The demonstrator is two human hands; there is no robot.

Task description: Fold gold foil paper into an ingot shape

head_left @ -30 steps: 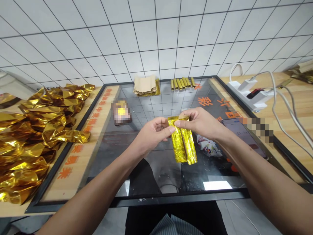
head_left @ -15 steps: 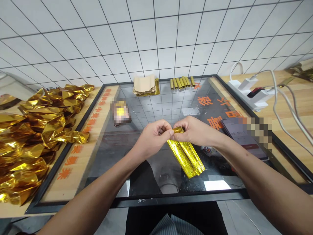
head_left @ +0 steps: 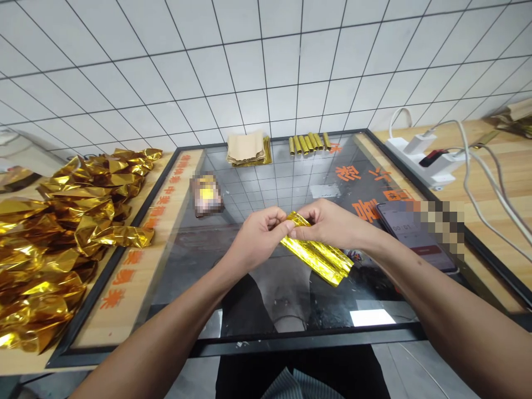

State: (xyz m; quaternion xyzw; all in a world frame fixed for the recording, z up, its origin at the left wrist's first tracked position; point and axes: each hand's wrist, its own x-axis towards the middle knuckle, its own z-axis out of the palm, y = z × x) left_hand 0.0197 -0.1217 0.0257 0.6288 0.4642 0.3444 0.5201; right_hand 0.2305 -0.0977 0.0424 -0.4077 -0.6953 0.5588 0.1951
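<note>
Loose end of the gold foil strip [head_left: 322, 260] has swung since the last frame, away from the front edge of the glass-topped worktop [head_left: 257, 191], toward its right edge. I see it held near mid-worktop: left hand [head_left: 264, 235] and right hand [head_left: 328, 223] meet at the upper end, fingers pinched narrow on it. Keep pressure even, thumbs close, so the long folds stay parallel. Foil's thin, shiny, finely crinkled. Slim gold tubes [head_left: 306, 145], back edge; crumpled foil heap [head_left: 87, 238], left edge.
</note>
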